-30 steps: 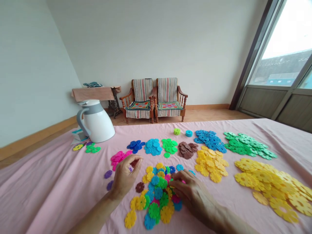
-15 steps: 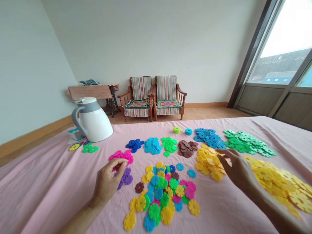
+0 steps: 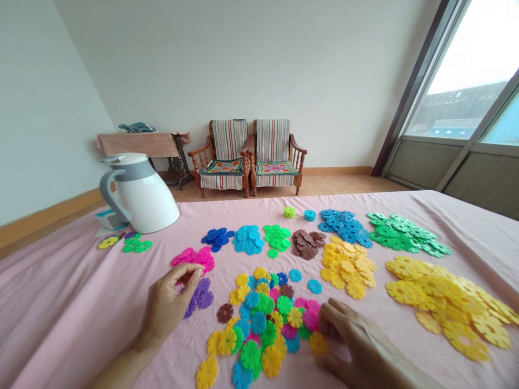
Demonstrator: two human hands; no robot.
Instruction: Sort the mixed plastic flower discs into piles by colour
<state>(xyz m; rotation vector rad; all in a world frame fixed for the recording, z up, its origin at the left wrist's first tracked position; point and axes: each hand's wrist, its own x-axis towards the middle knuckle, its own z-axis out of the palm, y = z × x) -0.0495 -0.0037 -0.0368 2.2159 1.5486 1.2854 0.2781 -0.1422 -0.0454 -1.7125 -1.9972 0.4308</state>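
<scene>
A mixed heap of coloured plastic snowflake discs (image 3: 263,319) lies on the pink cloth (image 3: 81,302) in front of me. My left hand (image 3: 168,305) hovers left of the heap over a few purple discs (image 3: 201,296), just below a pink pile (image 3: 194,257). Its thumb and forefinger are pinched together, and what they hold is hidden. My right hand (image 3: 359,348) rests at the heap's right edge, with its fingertips and thumb closed around a yellow disc (image 3: 318,343).
Sorted piles lie beyond: dark blue (image 3: 217,237), light blue (image 3: 248,239), green (image 3: 277,236), brown (image 3: 307,243), orange-yellow (image 3: 346,265), blue (image 3: 343,226), green (image 3: 405,233), and a large yellow pile (image 3: 446,302). A white jug (image 3: 138,194) stands far left. Two wooden chairs (image 3: 247,156) stand by the wall.
My right hand went out to the orange-yellow pile, then came back to the heap's right edge onto a yellow disc. My left hand moved down-left to the purple discs.
</scene>
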